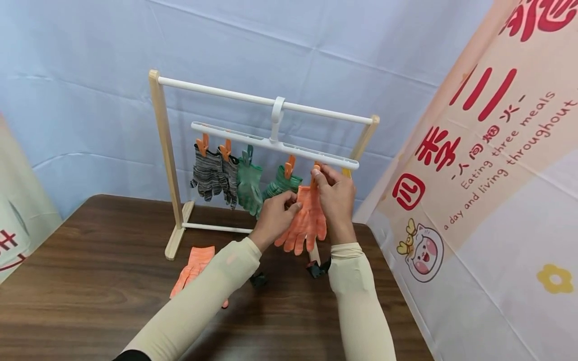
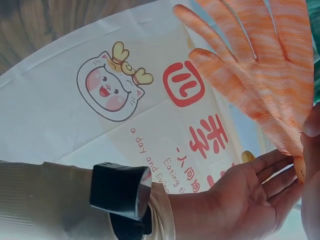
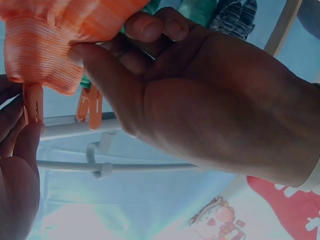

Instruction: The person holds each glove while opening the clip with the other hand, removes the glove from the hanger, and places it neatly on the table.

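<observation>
Left hand [image 1: 276, 218] pinches the orange glove [image 1: 307, 218] near its cuff, probably to steady it; right hand [image 1: 337, 195] pinches the clip [image 3: 34, 102] at that cuff, presumably for control; the glove hangs below the white hanger [image 1: 302, 150].

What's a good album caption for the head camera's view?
Left hand pinching an orange glove, right hand gripping an orange clip at its cuff, beneath a white hanger.

1. The right hand [image 1: 336, 195] hides part of an orange clip [image 1: 313, 184];
2. the left sleeve [image 1: 198, 301] hides some of the lower orange glove [image 1: 200, 255];
3. the top of the banner [image 1: 474, 245] is cut off
</observation>
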Tool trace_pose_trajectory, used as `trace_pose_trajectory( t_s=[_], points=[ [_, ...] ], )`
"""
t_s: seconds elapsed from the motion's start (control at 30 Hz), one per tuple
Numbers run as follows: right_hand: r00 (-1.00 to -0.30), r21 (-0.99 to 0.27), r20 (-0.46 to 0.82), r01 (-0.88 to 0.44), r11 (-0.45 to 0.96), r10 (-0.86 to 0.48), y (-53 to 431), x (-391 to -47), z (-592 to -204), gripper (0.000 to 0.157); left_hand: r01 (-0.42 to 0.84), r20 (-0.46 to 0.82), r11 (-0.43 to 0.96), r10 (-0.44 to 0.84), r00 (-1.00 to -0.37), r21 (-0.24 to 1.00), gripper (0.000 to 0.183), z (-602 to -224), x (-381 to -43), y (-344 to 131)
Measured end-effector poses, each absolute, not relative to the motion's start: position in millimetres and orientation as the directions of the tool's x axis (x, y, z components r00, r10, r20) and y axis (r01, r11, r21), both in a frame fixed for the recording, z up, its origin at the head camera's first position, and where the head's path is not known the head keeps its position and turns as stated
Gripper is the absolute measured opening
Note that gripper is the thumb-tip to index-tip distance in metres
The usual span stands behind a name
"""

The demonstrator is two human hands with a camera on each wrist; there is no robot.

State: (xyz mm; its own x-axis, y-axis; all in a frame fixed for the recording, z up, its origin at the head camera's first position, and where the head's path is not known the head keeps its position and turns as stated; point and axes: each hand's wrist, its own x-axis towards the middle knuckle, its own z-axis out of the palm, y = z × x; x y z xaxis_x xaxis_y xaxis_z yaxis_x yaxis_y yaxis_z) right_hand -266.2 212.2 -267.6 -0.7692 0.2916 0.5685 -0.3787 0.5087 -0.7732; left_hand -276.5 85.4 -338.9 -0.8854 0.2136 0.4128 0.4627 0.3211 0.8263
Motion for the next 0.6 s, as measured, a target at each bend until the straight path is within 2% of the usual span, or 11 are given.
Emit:
trace_pose_trajectory(
  t_s=[0.6],
  points=[
    [-0.749,-0.750,0.594,-0.383,0.540,0.294,212.8,-267.6,-269.1,0.023,0.450,0.380,0.252,0.280,-0.882,0.857,0.008,-365.1,-271.5,67.8]
  ],
)
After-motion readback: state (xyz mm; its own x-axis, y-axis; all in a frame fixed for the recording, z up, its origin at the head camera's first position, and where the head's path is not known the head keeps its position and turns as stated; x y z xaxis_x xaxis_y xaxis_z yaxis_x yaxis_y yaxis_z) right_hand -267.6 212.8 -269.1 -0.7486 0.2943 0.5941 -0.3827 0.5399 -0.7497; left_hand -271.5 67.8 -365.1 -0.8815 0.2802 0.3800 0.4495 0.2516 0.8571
